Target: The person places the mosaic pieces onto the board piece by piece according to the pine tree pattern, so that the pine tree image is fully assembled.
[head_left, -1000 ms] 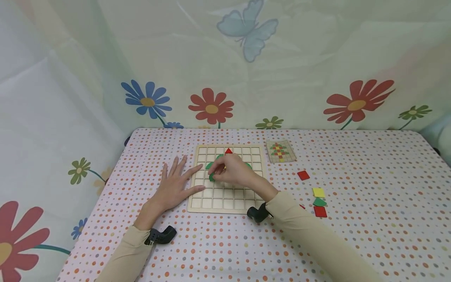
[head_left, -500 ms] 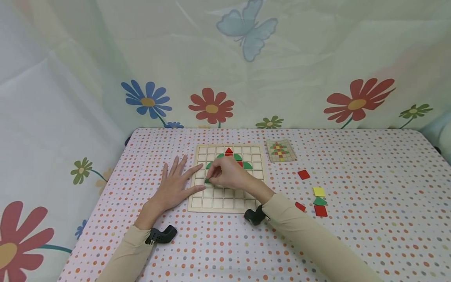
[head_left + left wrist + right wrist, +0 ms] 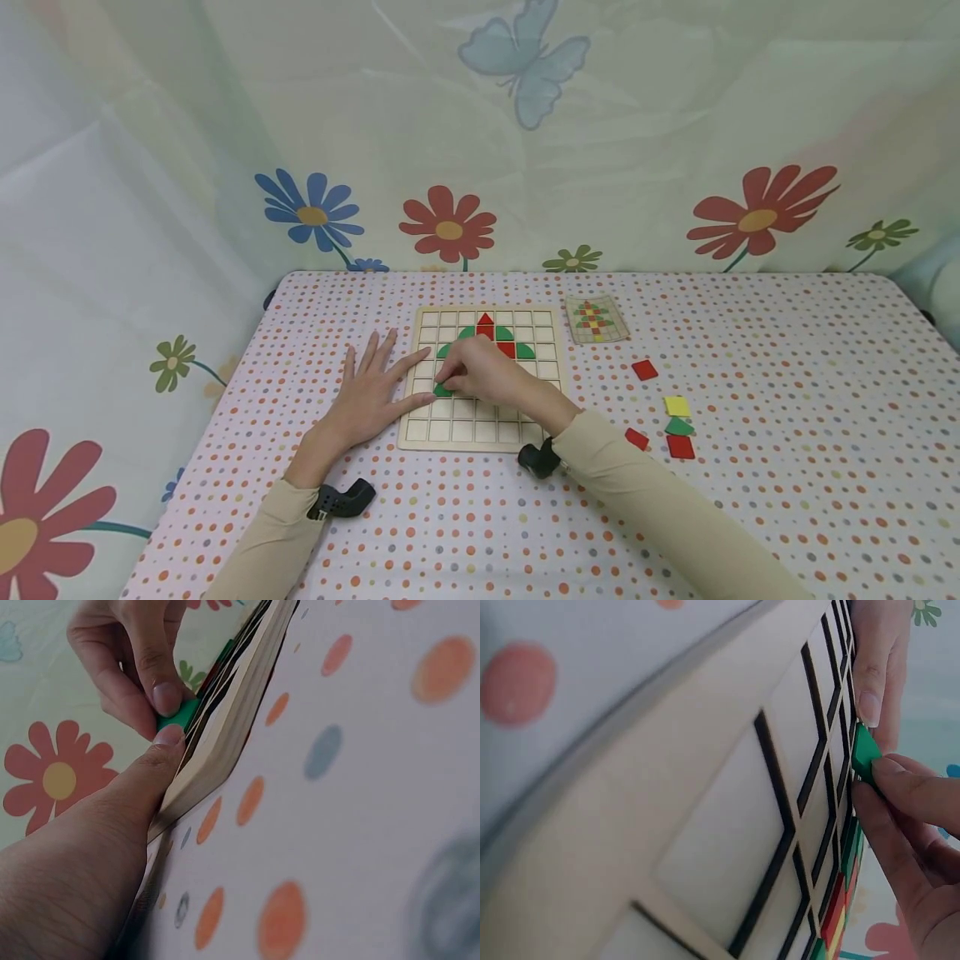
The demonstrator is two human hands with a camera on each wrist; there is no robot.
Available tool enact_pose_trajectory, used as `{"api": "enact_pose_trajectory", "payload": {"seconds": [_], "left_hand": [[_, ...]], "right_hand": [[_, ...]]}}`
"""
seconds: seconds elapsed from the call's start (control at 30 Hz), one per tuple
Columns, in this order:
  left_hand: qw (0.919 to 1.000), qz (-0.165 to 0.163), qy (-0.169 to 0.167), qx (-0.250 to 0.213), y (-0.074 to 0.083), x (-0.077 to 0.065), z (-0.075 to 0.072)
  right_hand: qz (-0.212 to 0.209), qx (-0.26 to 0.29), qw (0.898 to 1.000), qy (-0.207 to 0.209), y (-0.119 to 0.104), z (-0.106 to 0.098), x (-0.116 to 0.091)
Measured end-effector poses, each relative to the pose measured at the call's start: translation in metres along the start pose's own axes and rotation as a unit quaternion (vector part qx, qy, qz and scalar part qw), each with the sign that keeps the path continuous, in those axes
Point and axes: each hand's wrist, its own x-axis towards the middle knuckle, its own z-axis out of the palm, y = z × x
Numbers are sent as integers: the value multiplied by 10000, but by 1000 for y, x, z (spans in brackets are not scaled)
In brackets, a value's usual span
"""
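Note:
In the head view my right hand pinches a green quarter-circle tile between thumb and fingertips. That tile is at a left-side cell of the wooden grid board; the right wrist view shows the green tile tilted against the grid. My left hand lies with fingers spread at the board's left edge, its thumb tip close to the tile. Set in upper cells are a red triangle, a red square and a green quarter-circle. My right hand hides some middle cells.
A pattern card lies right of the board's top corner. Loose tiles sit farther right: a red one, a yellow square, a green piece, a red square and another red piece.
My right hand has moved slightly left and down with the green tile, to a cell near the left thumb. The left hand stays in place.

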Motion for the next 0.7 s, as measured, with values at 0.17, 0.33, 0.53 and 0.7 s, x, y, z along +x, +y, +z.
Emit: {"api": "enact_pose_trajectory", "payload": {"seconds": [0.17, 0.33, 0.53, 0.7], "left_hand": [[10000, 33, 30, -57, 0, -1, 0], [10000, 43, 61, -49, -1, -1, 0], [9999, 56, 96, -13, -1, 0, 1], [9999, 48, 127, 33, -2, 0, 2]], "right_hand": [[-294, -430, 9985, -142, -5, 0, 4], [-293, -980, 9944, -270, -11, 1, 7], [-161, -1251, 9914, -339, -14, 4, 9], [-312, -1313, 9904, -292, -14, 6, 9]]}}
